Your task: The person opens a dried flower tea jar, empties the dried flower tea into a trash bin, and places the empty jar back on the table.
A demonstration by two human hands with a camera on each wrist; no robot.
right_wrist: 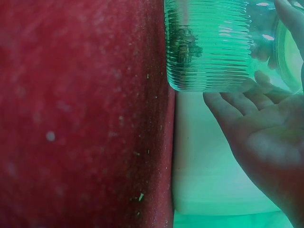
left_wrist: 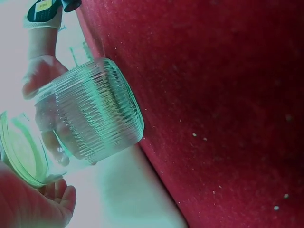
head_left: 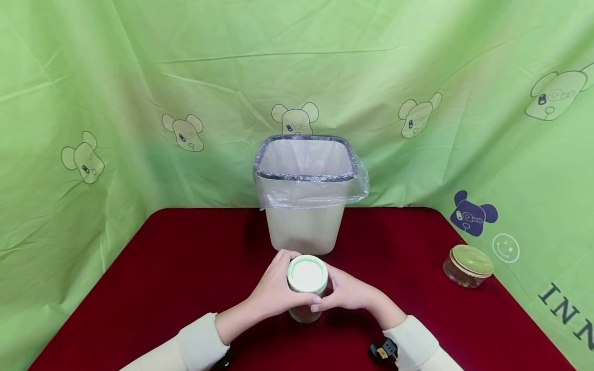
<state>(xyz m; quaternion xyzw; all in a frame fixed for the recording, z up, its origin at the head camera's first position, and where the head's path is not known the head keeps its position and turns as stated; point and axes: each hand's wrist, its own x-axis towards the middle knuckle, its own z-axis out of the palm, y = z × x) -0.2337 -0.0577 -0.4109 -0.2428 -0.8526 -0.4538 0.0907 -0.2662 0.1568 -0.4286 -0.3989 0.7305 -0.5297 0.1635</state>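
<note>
A clear ribbed glass jar (head_left: 303, 313) with a pale green screw lid (head_left: 307, 274) stands upright between the two hands, in front of the bin. The left hand (head_left: 277, 289) curls round the lid from the left. From the right, the right hand (head_left: 349, 290) grips the upper jar, its fingers round the glass below the lid in the left wrist view. Both thumbs meet on the near side. In the right wrist view a dark patch shows through the ribbed glass (right_wrist: 209, 47) near the base; what it is I cannot tell. The base is at or just above the cloth.
A pale bin (head_left: 303, 229) lined with a clear plastic bag (head_left: 315, 193) stands behind the jar. At the right table edge sits a low round container (head_left: 468, 265) with a gold-green lid. Dark red cloth (head_left: 185, 278) covers the table; green printed curtains (head_left: 232, 77) enclose it.
</note>
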